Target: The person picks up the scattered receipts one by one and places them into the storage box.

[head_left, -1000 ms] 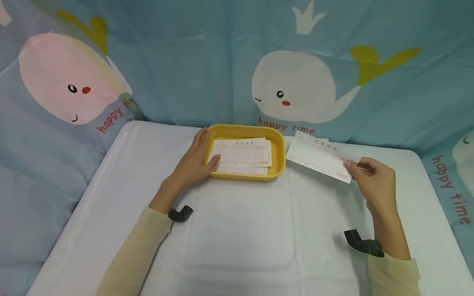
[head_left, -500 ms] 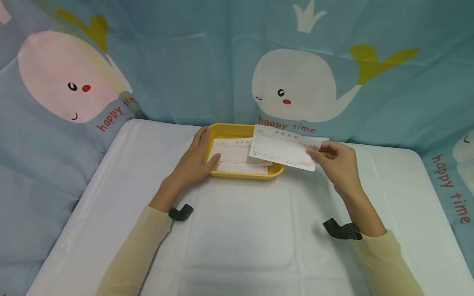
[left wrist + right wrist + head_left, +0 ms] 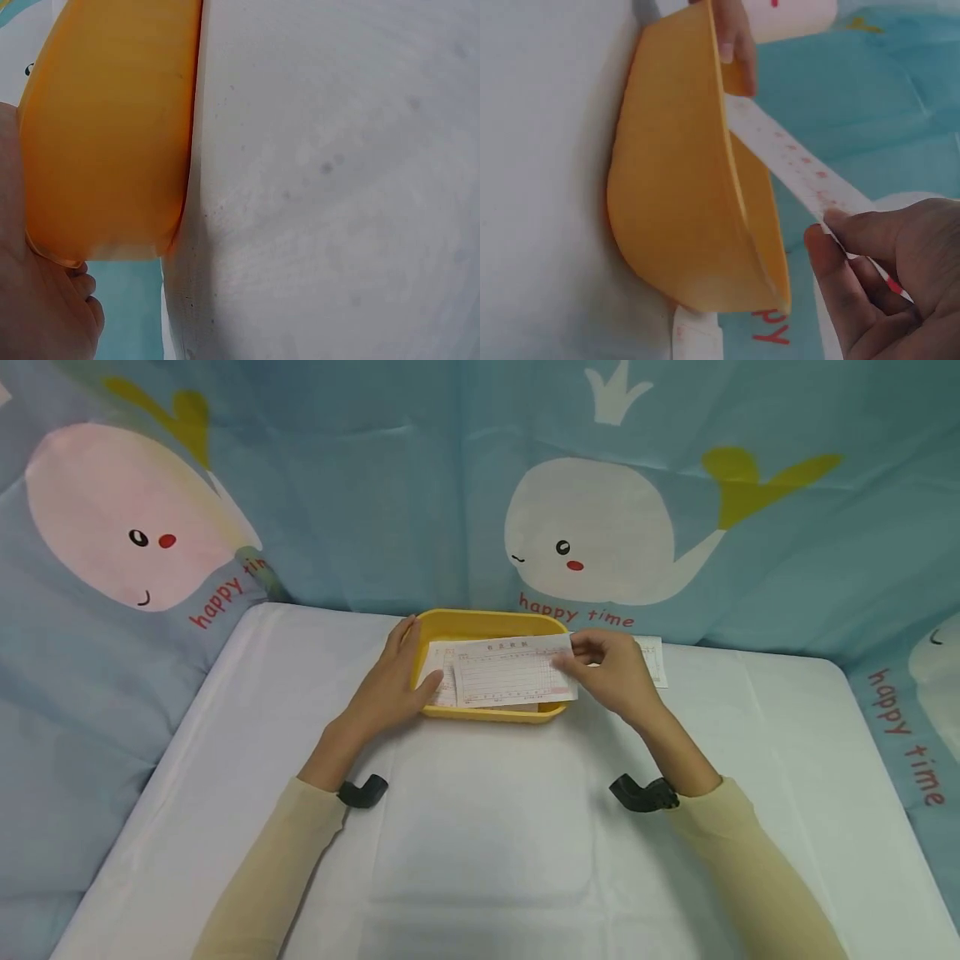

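the right hand point(image 3: 611, 672) pinches a printed slip point(image 3: 513, 670) by its right end, thumb and fingertips closed narrowly on the paper, and holds it over the yellow tray point(image 3: 491, 714). the slip hangs level above the tray's inside, its left part over the sheets in the tray point(image 3: 442, 681), whose left ends show beneath it. in the right wrist view the slip point(image 3: 795, 161) runs as a thin white band from the pinching fingers point(image 3: 840, 225) across the tray's rim point(image 3: 735, 172), above the rim rather than lying flat inside. the left hand point(image 3: 390, 689) rests against the tray's left wall, fingers fairly straight along the outside and the thumb hooked over the rim onto the left end of the sheets; in the left wrist view only the heel of that hand point(image 3: 37, 307) shows beside the tray's orange-looking wall point(image 3: 105, 135), so the fingers cannot be judged there. the tray stands near the middle of the table's far edge, on the white cloth point(image 3: 480, 827). a further slip point(image 3: 651, 656) lies flat on the cloth just right of the tray, close to the far edge and partly hidden behind the right hand. both arms wear pale yellow sleeves point(image 3: 262, 868), each with a black wrist mount point(image 3: 363, 791). a blue curtain with whales point(image 3: 600, 531) hangs behind the table.
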Tool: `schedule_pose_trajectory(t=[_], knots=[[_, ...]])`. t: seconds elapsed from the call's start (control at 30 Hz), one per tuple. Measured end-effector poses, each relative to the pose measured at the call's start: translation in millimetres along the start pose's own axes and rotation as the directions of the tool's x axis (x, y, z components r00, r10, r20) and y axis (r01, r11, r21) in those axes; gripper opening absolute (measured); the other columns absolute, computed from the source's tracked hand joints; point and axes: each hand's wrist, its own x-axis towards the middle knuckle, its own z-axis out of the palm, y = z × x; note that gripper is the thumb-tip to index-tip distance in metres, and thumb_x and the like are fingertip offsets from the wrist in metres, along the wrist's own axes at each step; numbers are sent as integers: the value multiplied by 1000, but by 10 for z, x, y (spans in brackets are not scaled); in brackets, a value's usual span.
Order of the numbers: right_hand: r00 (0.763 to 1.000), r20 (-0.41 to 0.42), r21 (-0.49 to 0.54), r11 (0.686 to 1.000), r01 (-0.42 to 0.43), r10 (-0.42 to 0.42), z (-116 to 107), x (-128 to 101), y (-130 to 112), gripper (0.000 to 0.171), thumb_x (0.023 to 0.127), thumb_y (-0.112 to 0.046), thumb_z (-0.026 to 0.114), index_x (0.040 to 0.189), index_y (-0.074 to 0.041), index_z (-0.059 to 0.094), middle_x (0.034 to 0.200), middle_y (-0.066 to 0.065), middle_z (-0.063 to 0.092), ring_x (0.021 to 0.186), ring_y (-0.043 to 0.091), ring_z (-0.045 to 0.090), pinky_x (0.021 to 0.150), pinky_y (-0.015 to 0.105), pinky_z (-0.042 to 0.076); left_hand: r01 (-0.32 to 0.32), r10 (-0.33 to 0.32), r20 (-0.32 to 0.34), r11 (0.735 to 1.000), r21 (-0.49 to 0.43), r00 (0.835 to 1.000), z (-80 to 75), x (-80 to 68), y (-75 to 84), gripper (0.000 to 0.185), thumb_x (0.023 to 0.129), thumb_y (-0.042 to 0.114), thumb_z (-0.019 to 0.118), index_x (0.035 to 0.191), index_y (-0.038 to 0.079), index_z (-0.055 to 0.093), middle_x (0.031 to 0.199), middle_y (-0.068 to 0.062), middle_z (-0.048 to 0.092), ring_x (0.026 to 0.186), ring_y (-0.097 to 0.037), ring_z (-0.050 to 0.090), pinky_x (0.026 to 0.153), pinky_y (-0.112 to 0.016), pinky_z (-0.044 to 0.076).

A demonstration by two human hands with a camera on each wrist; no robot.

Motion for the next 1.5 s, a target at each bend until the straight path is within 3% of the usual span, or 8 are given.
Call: schedule_pose_trajectory(t=[0.13, 0.3, 0.47, 0.57, 0.9, 1.2, 1.37, 1.5], knots=[[999, 39, -39, 999, 16, -14, 130, 35, -32, 31, 93, -16, 82, 118, 0, 75, 107, 16, 78, 96, 27, 76, 78, 21, 56, -7, 7, 5, 1000, -13, 1000, 12, -13, -20, 90, 105, 44, 53, 171, 7, 4, 180, -10, 2, 162, -36, 28, 128, -57, 33], [997, 62, -72, 996, 44, -40, 206, 28, -82, 38, 93, -15, 83, 127, -3, 72, 114, 15, 76, 103, 28, 75, 90, 39, 63, -4, 5, 11, 1000, -13, 1000, 42, -16, -37, 89, 106, 45, 52, 171, 9, 4, 180, -8, 2, 162, -35, 29, 128, -57, 33], [983, -35, -128, 976, 177, -182, 153, 9, -116, 41, 92, -13, 82, 130, -1, 70, 129, 16, 73, 119, 33, 68, 102, 51, 59, -18, 18, 2, 1000, -13, 1000, 38, -13, -34, 89, 106, 44, 52, 171, 9, 4, 180, -9, 4, 161, -34, 29, 129, -55, 33], [969, -105, -180, 963, 201, -222, 73, 2, -80, 44, 92, -12, 82, 132, -1, 68, 134, 19, 68, 124, 38, 63, 105, 56, 54, -29, 29, -1, 999, -14, 1000, 33, -6, -29, 89, 106, 44, 52, 171, 8, 4, 179, -11, 5, 161, -33, 29, 129, -55, 33], [996, -71, -157, 987, 45, -57, -199, -119, 231, 58, 97, -17, 77, 149, -5, 56, 157, 20, 51, 143, 42, 50, 118, 63, 43, -23, 23, 1, 1000, -2, 1000, 18, -4, -27, 89, 106, 44, 52, 171, 8, 4, 179, -9, 5, 161, -34, 31, 129, -55, 33], [993, -115, -147, 989, -19, 2, -371, -196, 568, 62, 98, -20, 76, 153, -6, 53, 159, 25, 48, 146, 48, 45, 117, 68, 40, -14, 14, -4, 1000, 10, 1000, 36, -1, -42, 89, 106, 45, 52, 171, 9, 4, 179, -10, 6, 161, -32, 30, 129, -53, 34], [987, -138, -85, 992, -94, 82, -538, -218, 733, 64, 100, -26, 74, 155, -3, 50, 162, 26, 44, 151, 49, 40, 121, 67, 35, -20, 20, -10, 1000, -10, 1000, 30, 4, -21, 89, 106, 45, 52, 172, 10, 4, 180, -8, 4, 161, -32, 31, 128, -54, 35], [983, -138, -90, 987, -136, 123, -621, -219, 856, 67, 102, -30, 72, 158, -3, 47, 164, 26, 41, 152, 50, 39, 123, 66, 34, -15, 15, -12, 1000, -4, 1000, 12, -4, -1, 89, 106, 44, 53, 172, 10, 4, 180, -8, 4, 161, -32, 30, 128, -53, 35]])
